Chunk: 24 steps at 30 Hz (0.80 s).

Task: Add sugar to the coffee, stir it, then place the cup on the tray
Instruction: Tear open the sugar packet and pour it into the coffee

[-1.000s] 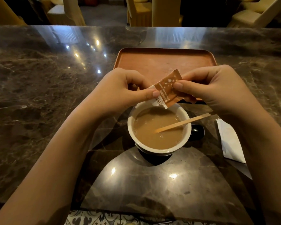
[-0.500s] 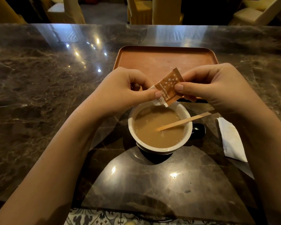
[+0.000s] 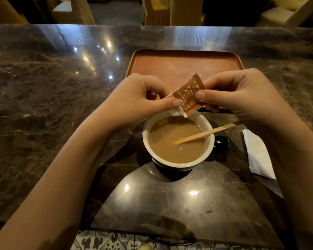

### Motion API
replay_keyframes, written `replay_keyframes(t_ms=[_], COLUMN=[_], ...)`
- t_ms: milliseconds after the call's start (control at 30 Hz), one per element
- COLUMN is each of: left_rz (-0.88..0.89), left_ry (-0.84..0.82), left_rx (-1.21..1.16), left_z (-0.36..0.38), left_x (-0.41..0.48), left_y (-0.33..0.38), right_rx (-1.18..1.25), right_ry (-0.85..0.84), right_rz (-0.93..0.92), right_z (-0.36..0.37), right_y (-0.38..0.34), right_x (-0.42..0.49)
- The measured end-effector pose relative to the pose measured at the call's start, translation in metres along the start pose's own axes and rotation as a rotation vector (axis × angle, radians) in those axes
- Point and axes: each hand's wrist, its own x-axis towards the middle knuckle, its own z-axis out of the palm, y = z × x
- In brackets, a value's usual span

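A dark cup with a white rim (image 3: pixel 177 164) full of milky coffee stands on the marble table in front of me. A wooden stir stick (image 3: pixel 204 133) leans in it, pointing right. Just above the cup's far rim both my hands pinch a small brown sugar packet (image 3: pixel 188 95) with white stars. My left hand (image 3: pixel 134 101) holds its lower left corner, my right hand (image 3: pixel 242 92) its right edge. The packet's white end hangs over the coffee. Behind the hands lies the brown tray (image 3: pixel 184 64), with nothing on it.
A white paper napkin (image 3: pixel 258 154) lies to the right of the cup, partly under my right forearm. The cup's dark handle (image 3: pixel 221 144) points right. The dark marble table (image 3: pixel 52 105) stretches wide to the left. Chairs stand beyond its far edge.
The hands and packet have stayed over the cup's far rim. The packet has tilted slightly, and the view has shifted a little.
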Motion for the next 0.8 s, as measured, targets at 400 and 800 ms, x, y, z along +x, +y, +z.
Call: replay_keyframes(t_ms=[400, 800], left_rz=[0.016, 0.019], left_ry=[0.066, 0.07], left_rx=[0.014, 0.039], left_z=[0.0033, 0.0032], left_x=[0.0014, 0.0012], left_y=[-0.003, -0.0022], right_rx=[0.018, 0.038], right_ry=[-0.025, -0.029], right_rz=[0.003, -0.008], right_z=[-0.0011, -0.0018], right_y=[-0.0006, -0.0018], right_x=[-0.0004, -0.0017])
